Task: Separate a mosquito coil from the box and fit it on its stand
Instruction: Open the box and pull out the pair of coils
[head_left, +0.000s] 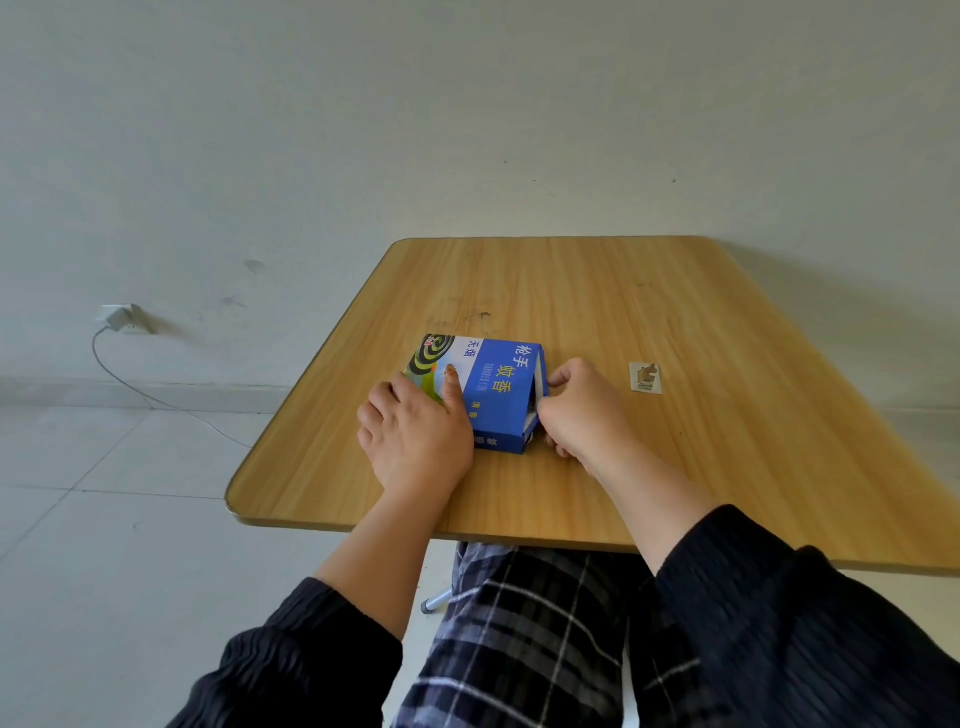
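Observation:
A blue mosquito coil box (493, 384) lies flat on the wooden table (623, 291). My left hand (415, 436) grips its left near side, thumb laid across the top and fingers curled round the edge. My right hand (576, 410) pinches the flap at the box's right end, which stands open a little. No coil shows; the inside of the box is hidden. A small flat metal stand (645, 378) lies on the table to the right of my right hand, apart from it.
The table stands against a plain wall, with its left edge and rounded near corner (234, 499) close to the box. A wall socket with a cable (122, 317) sits low on the left. Tiled floor lies beyond.

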